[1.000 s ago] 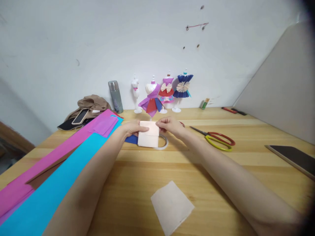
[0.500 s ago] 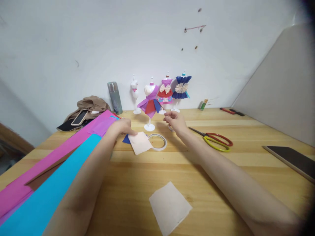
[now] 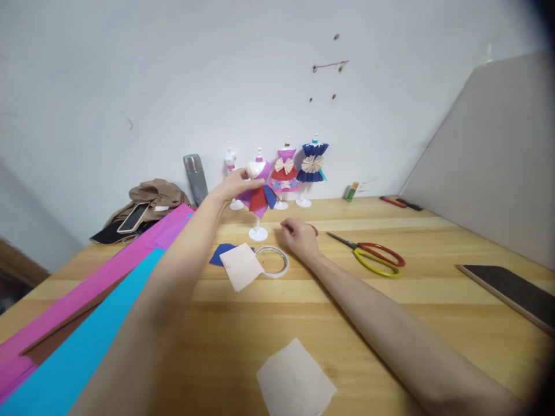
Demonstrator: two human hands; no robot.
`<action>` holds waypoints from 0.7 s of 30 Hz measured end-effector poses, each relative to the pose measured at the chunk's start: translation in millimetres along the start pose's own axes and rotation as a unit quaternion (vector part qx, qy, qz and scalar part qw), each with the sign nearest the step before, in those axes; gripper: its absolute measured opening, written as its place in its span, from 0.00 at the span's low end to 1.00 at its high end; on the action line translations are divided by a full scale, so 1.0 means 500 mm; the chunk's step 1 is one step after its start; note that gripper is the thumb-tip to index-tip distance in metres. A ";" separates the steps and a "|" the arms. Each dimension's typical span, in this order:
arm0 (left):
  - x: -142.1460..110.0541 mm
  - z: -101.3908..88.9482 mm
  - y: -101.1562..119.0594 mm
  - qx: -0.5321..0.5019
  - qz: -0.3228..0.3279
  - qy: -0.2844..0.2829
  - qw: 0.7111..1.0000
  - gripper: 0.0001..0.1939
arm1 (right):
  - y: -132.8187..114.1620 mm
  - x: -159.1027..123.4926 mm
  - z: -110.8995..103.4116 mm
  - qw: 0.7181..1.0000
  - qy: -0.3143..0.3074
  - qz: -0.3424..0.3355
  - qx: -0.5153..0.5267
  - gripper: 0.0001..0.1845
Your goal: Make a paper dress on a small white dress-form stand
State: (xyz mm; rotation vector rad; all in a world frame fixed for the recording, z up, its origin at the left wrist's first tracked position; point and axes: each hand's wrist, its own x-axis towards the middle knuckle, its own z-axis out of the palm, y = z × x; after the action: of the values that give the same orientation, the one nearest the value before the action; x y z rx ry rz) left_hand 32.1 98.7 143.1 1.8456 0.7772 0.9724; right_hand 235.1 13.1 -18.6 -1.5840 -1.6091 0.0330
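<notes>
My left hand is closed at the waist of a small white mannequin on a round stand, its thumb in front. The mannequin wears a purple paper dress with red and blue panels. My right hand rests on the table to the right of the stand, its fingers curled; what they hold, if anything, is hidden. A reddish curved edge shows just behind it. Between my arms lie a tape roll, a cream paper square overlapping a blue paper piece, and a nearer cream square.
Scissors with red and yellow handles lie right of my right hand; a dark tablet-like slab is farther right. Coloured paper sheets cover the left side. Dressed mannequins, a flask and a phone stand or lie behind.
My left hand has left the cream paper and moved up to the mannequin's waist. My right hand has come down from beside the dress onto the table. The view has tilted slightly.
</notes>
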 end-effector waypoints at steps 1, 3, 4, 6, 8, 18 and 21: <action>0.006 0.002 -0.002 -0.005 0.004 -0.009 1.000 0.29 | -0.005 -0.002 0.001 1.000 -0.007 -0.018 -0.011 0.11; 0.014 0.003 -0.006 -0.017 0.009 -0.025 0.999 0.29 | -0.011 -0.004 0.002 0.998 -0.021 -0.045 -0.030 0.10; 0.016 0.003 -0.008 -0.025 0.008 -0.030 0.999 0.30 | -0.013 -0.004 0.003 0.997 -0.025 -0.054 -0.038 0.11; 0.017 -0.001 -0.012 -0.045 0.002 -0.040 0.998 0.31 | -0.012 -0.004 0.004 0.996 -0.030 -0.064 -0.053 0.12; 0.010 -0.011 -0.011 -0.067 -0.005 -0.055 0.996 0.33 | -0.009 -0.004 0.004 0.995 -0.030 -0.069 -0.064 0.12; -0.081 -0.076 0.060 -0.118 0.071 -0.218 0.966 0.28 | -0.002 -0.003 0.010 0.993 -0.026 -0.086 -0.071 0.13; -0.096 -0.071 0.063 -0.115 0.077 -0.137 0.981 0.30 | 0.000 -0.003 0.012 0.993 -0.025 -0.094 -0.070 0.13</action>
State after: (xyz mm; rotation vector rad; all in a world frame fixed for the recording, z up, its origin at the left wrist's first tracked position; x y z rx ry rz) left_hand -18.6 61.4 167.5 1.8050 0.3451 0.8404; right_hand 231.5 15.2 -23.4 -1.5403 -1.8274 -0.1439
